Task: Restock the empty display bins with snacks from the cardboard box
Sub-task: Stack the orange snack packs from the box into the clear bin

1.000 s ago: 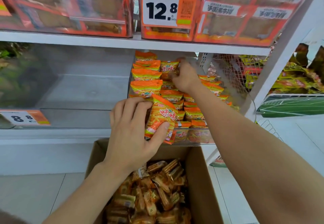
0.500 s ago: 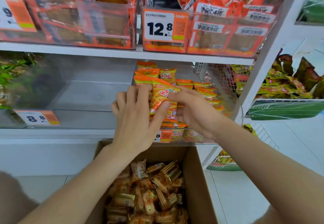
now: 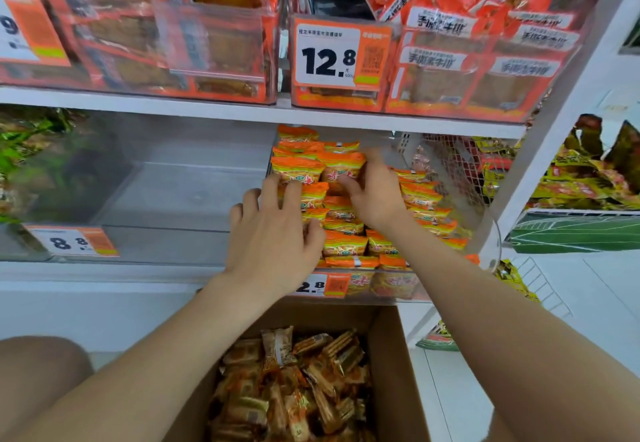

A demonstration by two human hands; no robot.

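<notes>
Left hand [image 3: 273, 240] pinches one orange snack packet [image 3: 313, 195]; right hand [image 3: 374, 195] curls round an upper packet [image 3: 341, 169] in the display bin [image 3: 408, 270]. Likely light, slippery film: hold across the middle.

Upper shelf board [image 3: 207, 110], white, is run across the upper half of the frame. Two clear bins of red packs are seated directly on it: left bin [image 3: 214, 43], right bin [image 3: 450, 95], with a 12.8 price tag [image 3: 341, 55] fixed to the right one.

Lower shelf [image 3: 104, 270], mid-left: clear bin [image 3: 166, 199] with 8.8 tag [image 3: 71, 241] is seated just beside a second bin [image 3: 493, 244], which is stacked with orange snack packs [image 3: 346, 244].

White tiled floor [image 3: 519, 372], lower right: cardboard box [image 3: 391, 372] is stood on it at bottom centre, filled with brown snacks [image 3: 294, 389].
</notes>
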